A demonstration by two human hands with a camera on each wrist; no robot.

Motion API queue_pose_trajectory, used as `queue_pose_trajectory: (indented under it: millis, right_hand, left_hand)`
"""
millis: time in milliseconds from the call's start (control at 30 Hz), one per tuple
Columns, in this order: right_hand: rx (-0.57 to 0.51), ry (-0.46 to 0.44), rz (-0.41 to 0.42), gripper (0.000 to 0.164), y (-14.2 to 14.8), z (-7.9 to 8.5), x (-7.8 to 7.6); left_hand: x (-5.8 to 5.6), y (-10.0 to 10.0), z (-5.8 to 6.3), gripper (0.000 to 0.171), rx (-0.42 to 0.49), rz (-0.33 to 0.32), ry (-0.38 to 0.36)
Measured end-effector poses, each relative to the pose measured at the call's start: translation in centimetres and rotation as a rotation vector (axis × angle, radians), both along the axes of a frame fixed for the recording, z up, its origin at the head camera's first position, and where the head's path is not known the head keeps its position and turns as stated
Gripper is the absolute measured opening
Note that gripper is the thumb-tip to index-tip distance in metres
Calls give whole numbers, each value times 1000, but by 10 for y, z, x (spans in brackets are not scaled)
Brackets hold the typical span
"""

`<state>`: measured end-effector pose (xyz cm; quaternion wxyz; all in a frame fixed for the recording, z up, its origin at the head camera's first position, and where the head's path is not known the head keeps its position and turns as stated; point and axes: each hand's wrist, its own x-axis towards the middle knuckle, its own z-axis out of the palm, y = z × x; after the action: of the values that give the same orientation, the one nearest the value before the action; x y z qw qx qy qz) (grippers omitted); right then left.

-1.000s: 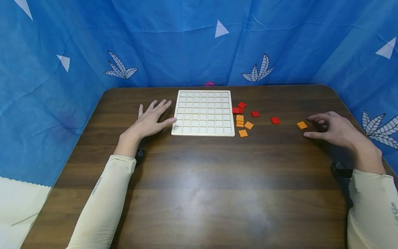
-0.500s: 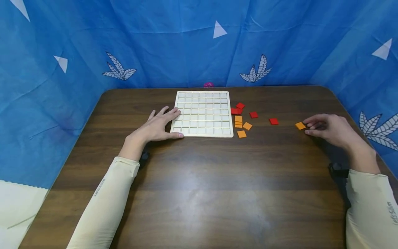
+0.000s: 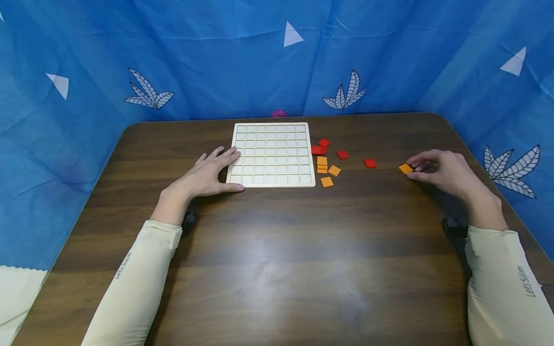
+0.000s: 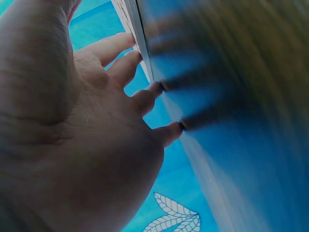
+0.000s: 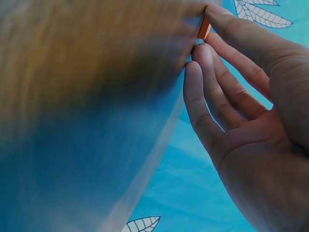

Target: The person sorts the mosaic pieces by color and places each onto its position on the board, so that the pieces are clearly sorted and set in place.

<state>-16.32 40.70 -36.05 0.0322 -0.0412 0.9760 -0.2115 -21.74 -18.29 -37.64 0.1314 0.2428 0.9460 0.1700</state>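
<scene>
A pale square board (image 3: 271,154) with a raised grid of square cells lies near the back of the table. My left hand (image 3: 201,177) rests at its left side, fingers spread over the edge and thumb along the front left corner. In the left wrist view, the index and middle fingertips meet the board's edge, while the other two touch the tabletop. Far to the right, my right hand (image 3: 446,172) pinches a small orange square tile (image 3: 405,168) between thumb and fingers, low at the table. The right wrist view shows this tile edge-on beside the thumb tip.
Against the board's right side lie several red tiles (image 3: 324,142) and several orange tiles (image 3: 326,182), some overlapping. One red tile (image 3: 370,163) sits between that group and my right hand. A blue patterned cloth (image 3: 242,62) hangs behind the brown wooden table (image 3: 277,250).
My left hand has moved right and forward onto the board's left edge and front corner. The right thumb and fingers have closed in on the orange tile. The head view has shifted slightly.
</scene>
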Motion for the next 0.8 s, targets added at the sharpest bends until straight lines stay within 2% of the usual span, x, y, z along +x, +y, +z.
queue_pose_trajectory:
  millis: [267,500,800]
  right_hand:
    - [26,16,3,37,-11,-1,-3]
    - [38,3,-5,42,-16,-3,-6]
    - [52,38,22,32,-20,-5,-8]
  left_hand:
    - [0,-1,0,103,31,-18,3]
    - [2,0,2,102,41,-3,-12]
    - [7,7,8,102,8,14,5]
